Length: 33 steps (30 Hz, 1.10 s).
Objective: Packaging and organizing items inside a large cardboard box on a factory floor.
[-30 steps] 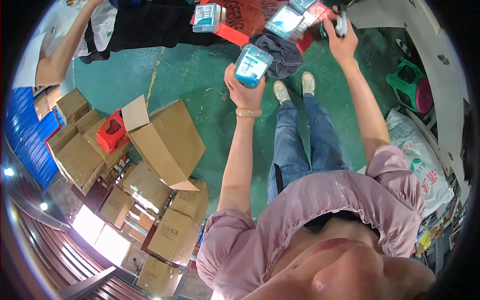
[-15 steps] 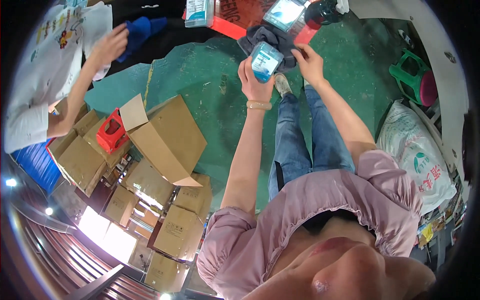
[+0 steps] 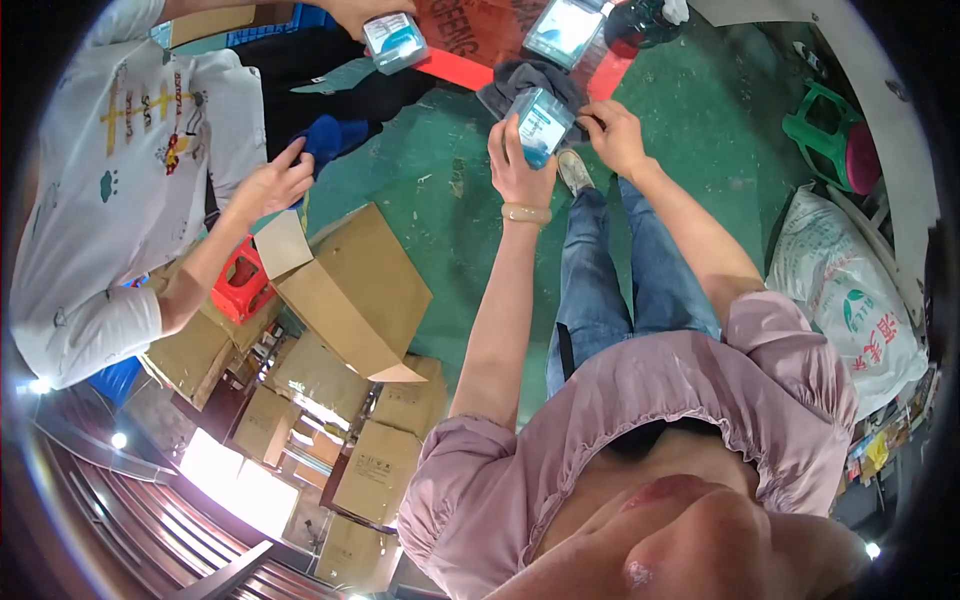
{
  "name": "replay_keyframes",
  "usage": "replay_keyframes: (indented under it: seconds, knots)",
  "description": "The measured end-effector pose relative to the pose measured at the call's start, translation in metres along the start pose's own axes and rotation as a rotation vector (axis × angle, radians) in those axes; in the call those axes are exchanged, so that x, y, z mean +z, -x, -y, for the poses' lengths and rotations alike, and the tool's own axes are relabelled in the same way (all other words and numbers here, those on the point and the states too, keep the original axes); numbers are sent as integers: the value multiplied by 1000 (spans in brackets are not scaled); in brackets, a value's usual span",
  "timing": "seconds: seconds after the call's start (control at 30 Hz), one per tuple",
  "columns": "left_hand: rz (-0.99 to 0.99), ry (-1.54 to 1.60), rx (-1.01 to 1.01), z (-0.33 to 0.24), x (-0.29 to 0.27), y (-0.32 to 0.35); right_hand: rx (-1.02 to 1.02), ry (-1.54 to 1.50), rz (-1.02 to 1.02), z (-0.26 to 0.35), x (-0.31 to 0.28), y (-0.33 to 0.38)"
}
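Observation:
My left hand (image 3: pixel 522 172) grips a clear plastic box (image 3: pixel 541 130) with a white and blue label, tilted up near the edge of the red table. A dark grey cloth (image 3: pixel 533 74) lies bunched behind and beside that box. At the right side of the cloth, my right hand (image 3: pixel 615 138) has thumb and forefinger pinched on its edge. On the red tabletop (image 3: pixel 455 68), a second clear box (image 3: pixel 565 32) rests beyond the cloth, and a third one (image 3: pixel 395 42) is under a co-worker's hand (image 3: pixel 362 12).
A co-worker at left holds a blue cloth (image 3: pixel 328 138). A dark bottle (image 3: pixel 643 22) stands at the table's right. Open carton (image 3: pixel 355 290), red stool (image 3: pixel 240 280) and stacked cartons (image 3: pixel 375 470) are at left; a green stool (image 3: pixel 825 130) and white sack (image 3: pixel 840 290) at right.
The co-worker has come further into view; one hand has reached the far left box, and the blue cloth is lower. My box has shifted slightly right; my right hand stays by the cloth.

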<state>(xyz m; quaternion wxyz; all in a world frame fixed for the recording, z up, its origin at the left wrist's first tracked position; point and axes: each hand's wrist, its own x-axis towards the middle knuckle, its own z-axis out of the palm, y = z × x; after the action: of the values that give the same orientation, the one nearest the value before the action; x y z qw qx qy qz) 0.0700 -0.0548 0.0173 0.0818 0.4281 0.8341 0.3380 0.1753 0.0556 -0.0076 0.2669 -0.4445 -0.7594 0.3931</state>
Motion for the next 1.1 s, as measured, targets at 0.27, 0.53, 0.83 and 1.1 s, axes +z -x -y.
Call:
replay_keyframes:
  seconds: [0.27,0.53,0.83,1.1]
  knots:
    - [-2,53,-103,3,4,-2,-99,-109,-33,-2,12,12]
    - [-73,121,-5,39,18,16,240,-180,68,-18,14,23]
    - [117,661,-320,85,33,37,268,-400,23,-19,28,36]
    - [263,709,-311,86,12,28,-12,-29,138,-41,45,28]
